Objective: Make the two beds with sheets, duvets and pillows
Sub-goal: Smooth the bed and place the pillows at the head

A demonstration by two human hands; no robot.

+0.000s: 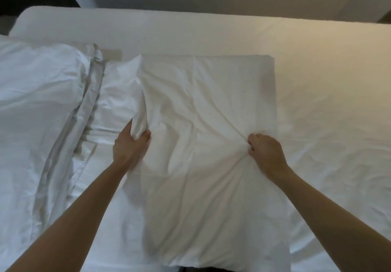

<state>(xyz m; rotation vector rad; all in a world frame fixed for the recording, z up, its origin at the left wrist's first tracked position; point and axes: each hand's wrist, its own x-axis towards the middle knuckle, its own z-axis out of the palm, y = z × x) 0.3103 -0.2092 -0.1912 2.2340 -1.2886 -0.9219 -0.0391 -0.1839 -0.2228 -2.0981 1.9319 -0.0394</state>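
The sheet [330, 94] is on and a pillow [38, 94] lies at nine o'clock. My left hand [131, 144] and right hand [264, 151] each clutch the folded duvet [201, 106], not yet spread.

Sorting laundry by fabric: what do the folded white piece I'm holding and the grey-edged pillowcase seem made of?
Folded white piece: thin woven cloth, probably cotton, matte; creases radiate from the grip of the right hand. Grey-edged pillowcase: similar cloth, slight sheen, wrinkled.

No writing to read.
The white pillow [201, 106], the sheet [330, 102] and the small beige patch [112, 54] beside the pillows show no letters, numbers or brand marks that can be made out.
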